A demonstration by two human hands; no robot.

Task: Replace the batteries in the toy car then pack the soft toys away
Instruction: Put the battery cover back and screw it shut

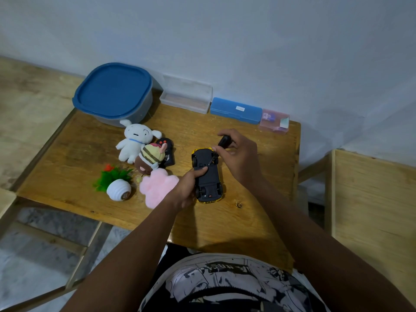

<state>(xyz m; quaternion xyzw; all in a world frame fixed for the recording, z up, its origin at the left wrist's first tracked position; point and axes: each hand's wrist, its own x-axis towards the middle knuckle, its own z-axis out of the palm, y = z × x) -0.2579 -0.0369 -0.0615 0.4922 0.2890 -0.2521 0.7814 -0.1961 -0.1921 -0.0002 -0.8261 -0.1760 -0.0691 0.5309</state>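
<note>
Yellow toy car [208, 174] lying upside down on the wooden table [90, 154], left hand [186, 188] gripping its side, right hand [238, 156] holding a black screwdriver [219, 149] tip-down against the underside, soft toys [144, 154] sitting just left

- Wooden table [90, 154], against the wall.
- Along the back edge: tub [113, 93] with blue lid, clear case [185, 96], blue case [236, 110], pink box [274, 120].
- Left of middle, bunched together: white plush [135, 140], bee plush [149, 159], pink plush [155, 188], remote [167, 154].
- Plant [117, 183], tipped on its side.
- Car [208, 176], underside up, near the middle.
</note>
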